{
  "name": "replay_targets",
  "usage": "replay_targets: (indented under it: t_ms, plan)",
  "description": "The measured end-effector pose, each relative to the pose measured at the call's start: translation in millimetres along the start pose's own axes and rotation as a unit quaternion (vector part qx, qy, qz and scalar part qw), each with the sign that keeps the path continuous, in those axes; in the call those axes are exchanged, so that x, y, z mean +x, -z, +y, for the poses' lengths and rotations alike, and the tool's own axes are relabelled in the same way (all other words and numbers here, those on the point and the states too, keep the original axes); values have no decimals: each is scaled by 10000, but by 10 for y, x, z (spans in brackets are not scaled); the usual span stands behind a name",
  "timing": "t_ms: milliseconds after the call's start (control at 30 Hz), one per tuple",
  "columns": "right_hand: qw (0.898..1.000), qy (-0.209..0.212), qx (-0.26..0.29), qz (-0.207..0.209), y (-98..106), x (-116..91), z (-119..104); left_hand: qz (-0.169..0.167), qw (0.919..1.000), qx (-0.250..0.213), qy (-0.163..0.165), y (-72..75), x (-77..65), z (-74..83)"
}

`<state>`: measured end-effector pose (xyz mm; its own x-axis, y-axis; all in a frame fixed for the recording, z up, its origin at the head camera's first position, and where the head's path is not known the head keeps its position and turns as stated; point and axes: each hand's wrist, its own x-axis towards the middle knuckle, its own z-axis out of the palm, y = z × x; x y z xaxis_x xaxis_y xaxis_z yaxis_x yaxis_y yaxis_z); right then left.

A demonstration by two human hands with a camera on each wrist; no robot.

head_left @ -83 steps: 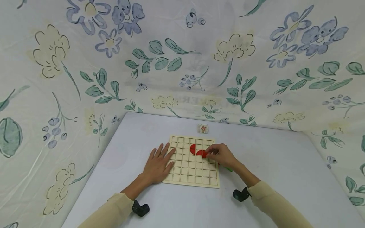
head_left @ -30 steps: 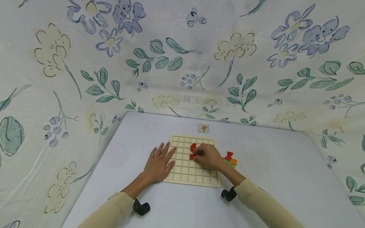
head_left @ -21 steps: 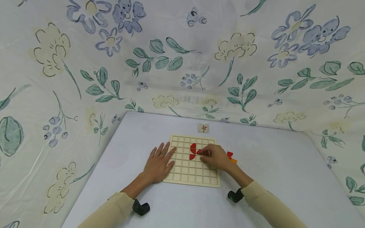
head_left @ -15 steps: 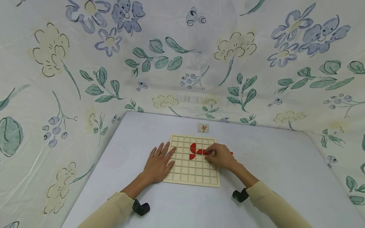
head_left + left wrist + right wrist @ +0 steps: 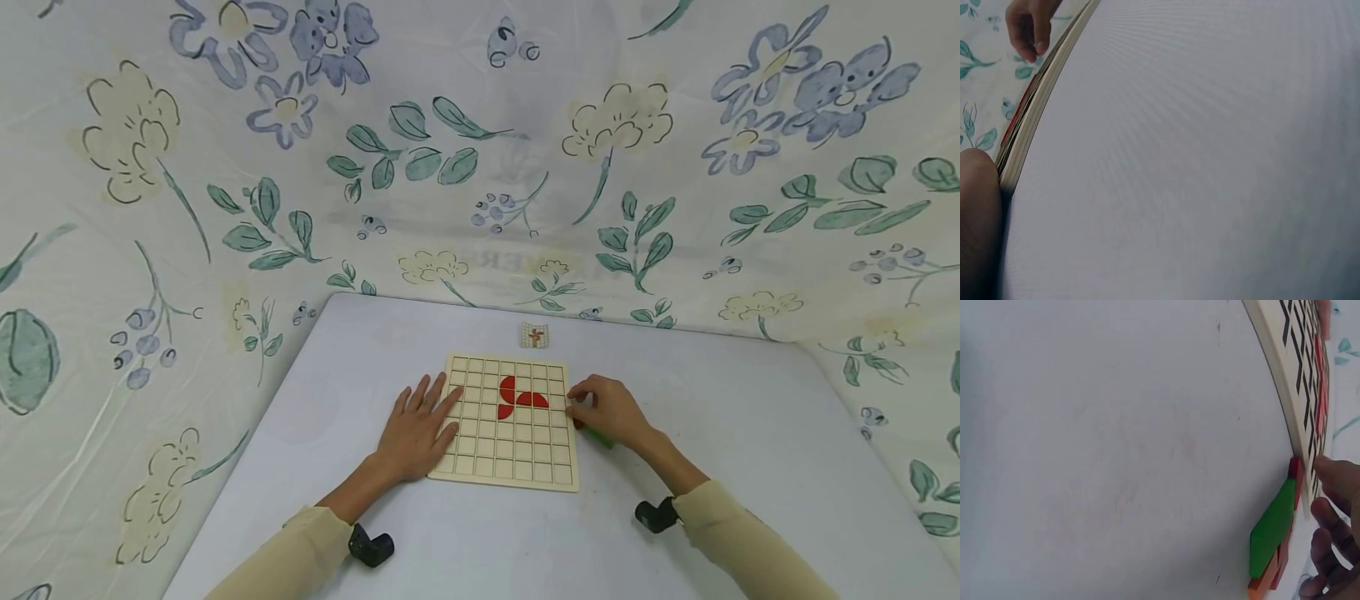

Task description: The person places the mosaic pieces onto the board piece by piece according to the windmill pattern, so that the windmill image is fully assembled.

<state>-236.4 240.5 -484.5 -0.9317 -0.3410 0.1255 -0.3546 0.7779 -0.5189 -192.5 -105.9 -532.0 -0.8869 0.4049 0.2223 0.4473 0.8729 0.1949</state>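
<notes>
Drew right hand (image 5: 609, 412) from red pieces (image 5: 539, 402) to edge of board (image 5: 495, 451), fingers (image 5: 1334, 526) parted, empty; kept left hand (image 5: 414, 433) spread at left edge.

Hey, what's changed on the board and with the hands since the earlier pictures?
The right hand, which was pinching a red piece over the board, has let go and moved right to the board's right edge, near the green piece. A red quarter piece now lies below the upper-left red half circle, where a bare square was. The left hand, board and picture card stayed put.
</notes>
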Motion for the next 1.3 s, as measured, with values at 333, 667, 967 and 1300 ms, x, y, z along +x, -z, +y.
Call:
replay_targets:
  t_ms: [333,667,967,1300]
  plan:
    - [9992,-67,-388,-71,46,-24,144,8,10000,1,-3,2,-9,-6]
    - [9958,-42,-913,-42,49,-46,214,75,10000,29,-19,5,-11,8]
    - [9934,-442,-1033,238,105,-83,227,42,9999,133,-44,16,5,17]
    - [9949,-789,-589,214,125,-100,272,19,9999,150,1,13,-2,7]
